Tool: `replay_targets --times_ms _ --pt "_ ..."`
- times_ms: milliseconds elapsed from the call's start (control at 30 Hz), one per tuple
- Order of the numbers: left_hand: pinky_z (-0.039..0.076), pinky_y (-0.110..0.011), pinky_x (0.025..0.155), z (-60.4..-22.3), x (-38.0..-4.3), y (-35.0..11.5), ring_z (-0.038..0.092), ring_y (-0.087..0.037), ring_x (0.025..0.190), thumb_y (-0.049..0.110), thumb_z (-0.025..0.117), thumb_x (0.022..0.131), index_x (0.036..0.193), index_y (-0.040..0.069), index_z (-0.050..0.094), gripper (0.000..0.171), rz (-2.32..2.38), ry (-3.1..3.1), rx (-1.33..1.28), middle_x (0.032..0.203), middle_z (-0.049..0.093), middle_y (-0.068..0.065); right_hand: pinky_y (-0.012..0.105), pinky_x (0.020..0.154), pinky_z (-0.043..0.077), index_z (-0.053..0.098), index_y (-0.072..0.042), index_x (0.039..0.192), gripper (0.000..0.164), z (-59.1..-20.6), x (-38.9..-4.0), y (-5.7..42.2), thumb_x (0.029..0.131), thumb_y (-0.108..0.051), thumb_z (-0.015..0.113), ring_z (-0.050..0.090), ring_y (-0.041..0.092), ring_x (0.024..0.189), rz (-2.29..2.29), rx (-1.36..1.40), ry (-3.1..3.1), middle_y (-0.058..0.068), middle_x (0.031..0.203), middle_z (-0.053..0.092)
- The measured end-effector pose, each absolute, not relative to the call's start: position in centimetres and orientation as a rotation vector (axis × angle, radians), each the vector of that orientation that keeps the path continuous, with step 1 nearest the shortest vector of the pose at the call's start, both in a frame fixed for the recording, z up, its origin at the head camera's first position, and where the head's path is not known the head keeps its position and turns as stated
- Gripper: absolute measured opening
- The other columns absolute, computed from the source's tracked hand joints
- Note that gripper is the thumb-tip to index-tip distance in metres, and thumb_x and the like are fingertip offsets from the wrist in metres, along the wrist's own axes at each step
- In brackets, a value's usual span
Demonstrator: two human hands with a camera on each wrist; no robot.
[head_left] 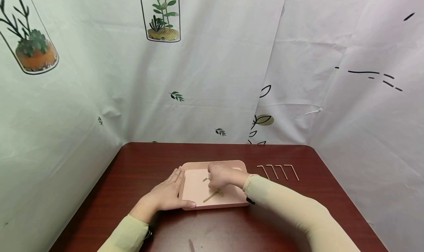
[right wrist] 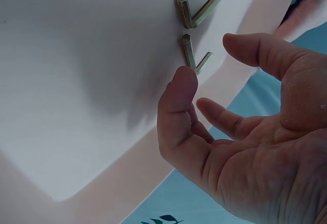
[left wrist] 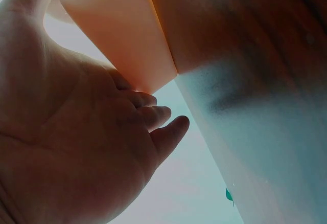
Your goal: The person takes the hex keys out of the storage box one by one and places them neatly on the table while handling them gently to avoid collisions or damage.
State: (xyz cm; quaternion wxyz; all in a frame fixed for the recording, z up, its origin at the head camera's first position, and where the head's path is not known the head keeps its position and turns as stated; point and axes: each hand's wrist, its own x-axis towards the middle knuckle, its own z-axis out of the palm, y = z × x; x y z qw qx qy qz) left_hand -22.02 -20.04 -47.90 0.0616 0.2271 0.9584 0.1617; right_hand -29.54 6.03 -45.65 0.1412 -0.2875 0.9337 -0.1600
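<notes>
A shallow pink tray (head_left: 222, 206) lies on the table, with two brass-coloured hex keys in it. My left hand (head_left: 167, 193) rests along the tray's left side, fingers extended, its thumb on the front rim. Over the tray's middle is my right hand (head_left: 221, 175), reaching down. The right wrist view shows its fingers bent and the thumb well apart from them, with nothing pinched. Its index fingertip overlaps the end of one hex key (right wrist: 189, 52); contact cannot be told. The other hex key (head_left: 211, 197) lies nearer the tray's front edge.
Several more hex keys (head_left: 282, 172) lie in a row on the dark red table (head_left: 149, 156), just right of the tray. White printed cloth (head_left: 205, 79) hangs behind the table and along both sides.
</notes>
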Motion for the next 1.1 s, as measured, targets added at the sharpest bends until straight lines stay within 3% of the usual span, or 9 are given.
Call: replay_targets --times_ms 433,800,1100 --pt "0.033 -0.057 0.130 -47.7 -22.0 -20.0 0.021 -0.049 0.167 0.080 0.077 0.086 0.168 -0.019 0.019 0.141 0.487 2.898 0.690 0.177 0.017 -0.039 0.026 0.052 0.035 0.056 -0.016 0.082 0.023 -46.2 -29.6 5.2 0.076 -0.005 0.075 0.040 0.011 0.056 -0.324 -0.800 2.711 -0.007 0.066 0.049" --pt "0.034 -0.056 0.130 -47.8 -22.1 -20.0 0.021 -0.048 0.167 0.082 0.076 0.086 0.169 -0.017 0.019 0.142 0.481 2.899 0.688 0.178 0.017 -0.038 0.024 0.046 0.035 0.055 -0.017 0.071 0.026 -46.8 -29.6 4.2 0.077 -0.005 0.076 0.043 0.012 0.054 -0.179 -0.773 2.768 -0.006 0.064 0.046" --pt "0.034 -0.057 0.130 -47.8 -22.0 -20.0 0.020 -0.048 0.167 0.082 0.076 0.086 0.169 -0.017 0.018 0.142 0.487 2.890 0.677 0.178 0.017 -0.037 0.022 0.044 0.041 0.054 -0.019 0.062 0.031 -46.6 -29.1 3.7 0.072 -0.006 0.080 0.050 0.011 0.049 -0.063 -0.741 2.789 -0.004 0.060 0.052"
